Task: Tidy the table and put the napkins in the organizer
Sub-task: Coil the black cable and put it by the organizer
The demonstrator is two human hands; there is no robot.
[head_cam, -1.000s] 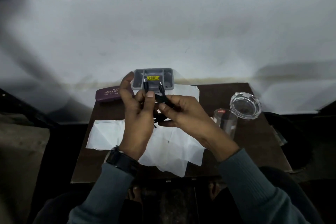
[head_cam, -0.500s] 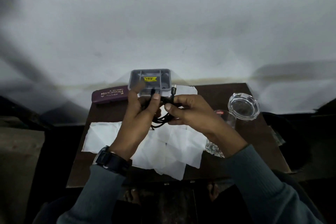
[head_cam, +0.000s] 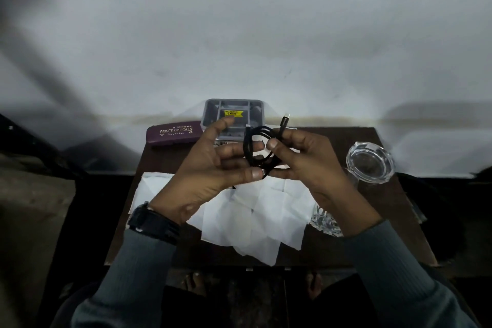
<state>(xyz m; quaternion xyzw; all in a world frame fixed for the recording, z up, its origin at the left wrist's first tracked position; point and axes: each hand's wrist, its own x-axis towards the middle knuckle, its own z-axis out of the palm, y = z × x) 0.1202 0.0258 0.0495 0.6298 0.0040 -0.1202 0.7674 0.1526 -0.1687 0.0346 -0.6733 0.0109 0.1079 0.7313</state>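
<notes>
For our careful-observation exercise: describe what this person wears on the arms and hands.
The left hand and right hand are bare, with no gloves or rings visible. The left sleeve and right sleeve are long, grey-green and ribbed. A chunky black wristwatch sits on the left wrist.

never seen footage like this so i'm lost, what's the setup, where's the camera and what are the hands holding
There is no machine: a person works with two bare hands. Every picture comes from one wide camera worn on the head, looking forward and down, so the arms enter from below. The left hand and the right hand both hold a coiled black cable above a brown table; the right grip pinches it near one plug. On the table lie white napkins, a grey organizer at the far edge, a maroon spectacle case beside it, a glass ashtray on the right and a drinking glass partly hidden by the right arm.
</notes>
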